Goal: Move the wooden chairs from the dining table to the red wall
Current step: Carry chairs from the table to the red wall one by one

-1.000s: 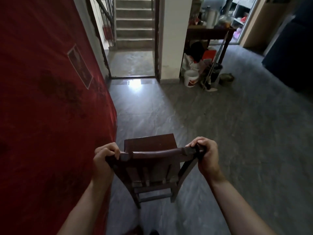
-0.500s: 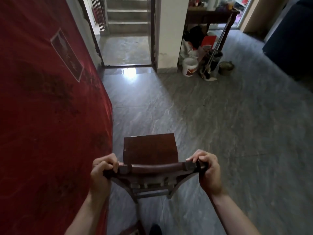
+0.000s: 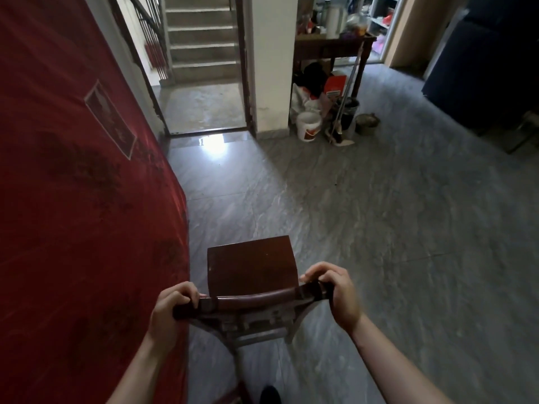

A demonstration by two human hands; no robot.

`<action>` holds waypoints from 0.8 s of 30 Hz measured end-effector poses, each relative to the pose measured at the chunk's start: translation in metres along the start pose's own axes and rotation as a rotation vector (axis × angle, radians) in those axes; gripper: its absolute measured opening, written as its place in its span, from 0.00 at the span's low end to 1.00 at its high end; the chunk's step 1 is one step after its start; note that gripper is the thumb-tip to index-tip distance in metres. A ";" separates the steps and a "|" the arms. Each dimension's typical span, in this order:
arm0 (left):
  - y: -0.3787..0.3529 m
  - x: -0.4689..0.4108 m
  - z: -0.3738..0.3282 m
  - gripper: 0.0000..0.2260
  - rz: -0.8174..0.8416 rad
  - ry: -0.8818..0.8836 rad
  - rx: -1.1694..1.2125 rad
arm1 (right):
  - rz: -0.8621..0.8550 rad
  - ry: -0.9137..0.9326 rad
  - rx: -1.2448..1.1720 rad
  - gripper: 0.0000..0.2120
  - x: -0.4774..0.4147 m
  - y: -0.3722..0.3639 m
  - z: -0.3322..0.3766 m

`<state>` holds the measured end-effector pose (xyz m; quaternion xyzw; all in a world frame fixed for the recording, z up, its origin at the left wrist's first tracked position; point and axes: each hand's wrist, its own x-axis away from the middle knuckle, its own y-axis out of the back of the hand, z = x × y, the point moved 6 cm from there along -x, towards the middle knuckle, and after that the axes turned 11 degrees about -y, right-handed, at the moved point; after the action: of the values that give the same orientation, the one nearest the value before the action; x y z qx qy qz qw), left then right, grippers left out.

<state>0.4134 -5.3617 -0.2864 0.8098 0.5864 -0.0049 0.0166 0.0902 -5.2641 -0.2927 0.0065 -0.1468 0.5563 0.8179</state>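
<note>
A dark wooden chair (image 3: 250, 266) stands in front of me, seen from above and behind, its seat pointing away. My left hand (image 3: 167, 309) grips the left end of its top rail and my right hand (image 3: 335, 293) grips the right end. The red wall (image 3: 73, 199) fills the left side, and the chair's left edge is close beside it. The chair's legs are mostly hidden under the seat and backrest.
Grey tiled floor (image 3: 379, 228) spreads ahead and to the right. A doorway to a staircase (image 3: 201, 53) opens straight ahead. A cluttered side table (image 3: 332, 45) with a white bucket (image 3: 308, 125) and a mop below stands far right of it. A dark cabinet (image 3: 490, 68) is at the right.
The chair has come down and sits more upright below me, nearer the red wall. Both hands keep their grip on the top rail.
</note>
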 end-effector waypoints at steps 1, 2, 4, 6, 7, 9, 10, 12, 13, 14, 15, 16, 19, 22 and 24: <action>0.002 -0.001 -0.004 0.13 0.018 -0.002 -0.027 | 0.008 -0.004 -0.025 0.16 0.002 0.001 0.005; 0.003 -0.004 -0.010 0.14 0.031 -0.021 -0.047 | 0.013 -0.004 -0.061 0.17 0.006 0.003 0.011; 0.001 -0.012 -0.030 0.18 0.037 -0.104 -0.083 | 0.008 0.003 -0.123 0.19 0.014 0.009 0.022; -0.017 -0.022 -0.055 0.20 0.055 -0.198 -0.058 | -0.006 0.007 -0.182 0.20 0.026 0.019 0.032; -0.032 -0.027 -0.067 0.20 0.065 -0.233 -0.009 | -0.020 0.014 -0.203 0.20 0.032 0.026 0.038; -0.068 -0.034 -0.087 0.20 0.095 -0.272 0.128 | -0.071 0.058 -0.233 0.21 0.049 0.047 0.053; -0.090 -0.034 -0.095 0.20 0.134 -0.268 0.189 | -0.097 0.073 -0.250 0.21 0.061 0.059 0.061; -0.137 -0.022 -0.110 0.21 0.234 -0.245 0.261 | -0.155 0.096 -0.284 0.20 0.094 0.089 0.078; -0.162 -0.013 -0.117 0.21 0.285 -0.231 0.274 | -0.198 0.121 -0.289 0.20 0.113 0.106 0.086; -0.189 0.000 -0.122 0.22 0.337 -0.221 0.285 | -0.236 0.145 -0.288 0.21 0.135 0.123 0.093; -0.217 0.015 -0.128 0.22 0.393 -0.209 0.294 | -0.284 0.168 -0.281 0.21 0.160 0.142 0.098; -0.246 0.032 -0.133 0.22 0.447 -0.202 0.298 | -0.333 0.191 -0.276 0.21 0.187 0.161 0.102; -0.340 0.092 -0.151 0.21 0.643 -0.190 0.328 | -0.506 0.267 -0.293 0.24 0.289 0.225 0.108; -0.445 0.176 -0.173 0.21 0.880 -0.115 0.398 | -0.718 0.351 -0.326 0.26 0.419 0.293 0.110; -0.514 0.241 -0.191 0.21 1.029 -0.067 0.445 | -0.885 0.407 -0.350 0.27 0.515 0.332 0.108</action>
<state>-0.0014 -4.9662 -0.1128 0.9749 0.0999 -0.1455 -0.1356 -0.0633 -4.6885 -0.1126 -0.1773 -0.0586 0.1141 0.9758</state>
